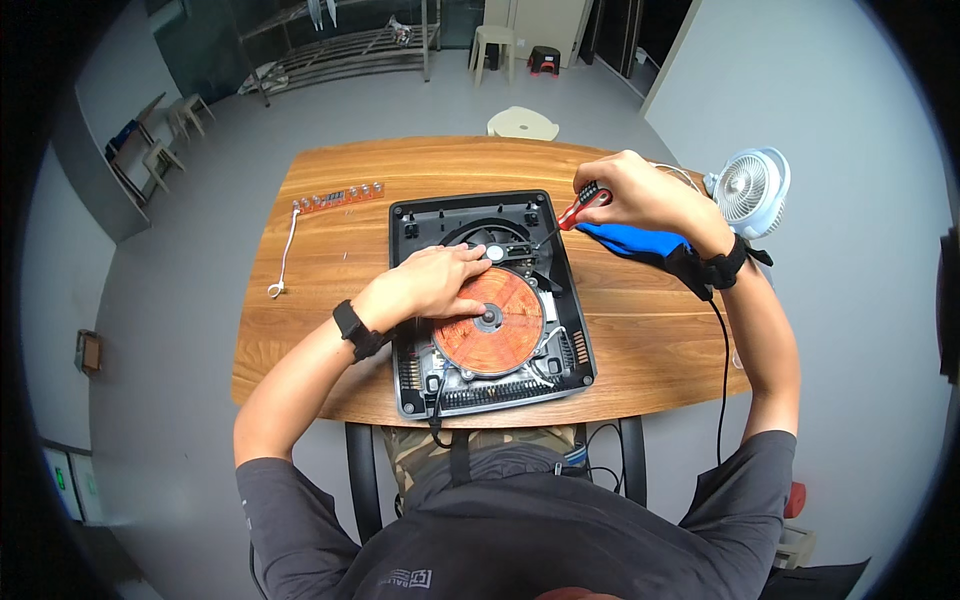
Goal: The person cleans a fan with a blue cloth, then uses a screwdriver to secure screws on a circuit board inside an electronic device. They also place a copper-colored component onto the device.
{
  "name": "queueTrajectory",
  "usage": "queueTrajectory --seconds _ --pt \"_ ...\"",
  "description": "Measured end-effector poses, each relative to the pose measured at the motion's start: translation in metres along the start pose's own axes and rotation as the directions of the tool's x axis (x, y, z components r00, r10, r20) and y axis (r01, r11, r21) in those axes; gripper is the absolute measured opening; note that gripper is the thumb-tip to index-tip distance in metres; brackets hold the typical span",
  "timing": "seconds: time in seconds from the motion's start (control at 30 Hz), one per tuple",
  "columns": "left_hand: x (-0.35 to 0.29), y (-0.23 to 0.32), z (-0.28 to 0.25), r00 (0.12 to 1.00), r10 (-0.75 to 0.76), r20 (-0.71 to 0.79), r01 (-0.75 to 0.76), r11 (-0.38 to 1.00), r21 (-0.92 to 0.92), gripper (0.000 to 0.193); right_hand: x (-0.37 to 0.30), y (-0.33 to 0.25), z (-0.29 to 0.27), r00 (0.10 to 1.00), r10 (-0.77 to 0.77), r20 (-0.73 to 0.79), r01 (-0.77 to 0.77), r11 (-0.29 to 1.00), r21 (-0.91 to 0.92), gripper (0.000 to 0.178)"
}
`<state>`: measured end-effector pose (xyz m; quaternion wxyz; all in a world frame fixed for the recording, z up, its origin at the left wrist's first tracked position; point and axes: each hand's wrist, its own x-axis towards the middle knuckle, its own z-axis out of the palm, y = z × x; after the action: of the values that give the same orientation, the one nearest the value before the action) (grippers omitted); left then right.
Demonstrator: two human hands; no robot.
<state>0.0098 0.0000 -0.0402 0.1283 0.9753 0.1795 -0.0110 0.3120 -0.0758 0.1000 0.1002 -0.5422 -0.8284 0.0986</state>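
While resting the left hand palm down over part of a copper-red coil, gripping a red screwdriver in the right hand. Holding the left mostly open, fingers extended and slightly parted, with hold of nothing; setting its fingertips close by a white disc and its thumb by the hub of the coil. Curling the right snugly around the screwdriver's handle, slanting the shaft down and leftward over the upper right part of a black case. Cannot tell of any contact at the tip. Having the case open on the wooden table, in front of the torso, with the coil toward its near side, a black fan toward its far side, and a black cord at the near edge. Wearing a black band on each wrist. Facing, at far left on the table, an orange circuit strip with a white wire running nearer; to the right, blue fabric below the right hand, and near the far right corner, a small desk fan. Beyond the table, facing a pale stool, and farther back, a metal rack.
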Motion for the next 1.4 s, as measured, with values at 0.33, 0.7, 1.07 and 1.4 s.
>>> queueTrajectory --seconds 0.33,0.7,1.07,1.4 --pt "-0.002 -0.003 0.005 1.0 0.012 -0.026 -0.011 1.0 0.022 0.079 0.012 -0.012 -0.003 0.998 0.019 0.063 -0.018 1.0 -0.017 0.036" --pt "0.0 0.0 0.004 1.0 -0.003 -0.009 0.003 1.0 0.025 0.079 0.048 -0.023 0.005 0.992 0.041 0.118 -0.02 0.985 -0.172 0.046" --pt "0.0 -0.008 0.011 0.999 0.016 -0.038 -0.016 1.0 0.02 0.078 0.045 -0.014 -0.003 0.985 0.158 0.064 -0.141 0.967 -0.213 0.047" --pt "-0.003 -0.007 0.014 0.999 0.009 -0.039 -0.009 1.0 0.019 0.075 0.04 -0.023 0.015 0.994 0.07 -0.082 -0.097 0.917 -0.386 0.044"
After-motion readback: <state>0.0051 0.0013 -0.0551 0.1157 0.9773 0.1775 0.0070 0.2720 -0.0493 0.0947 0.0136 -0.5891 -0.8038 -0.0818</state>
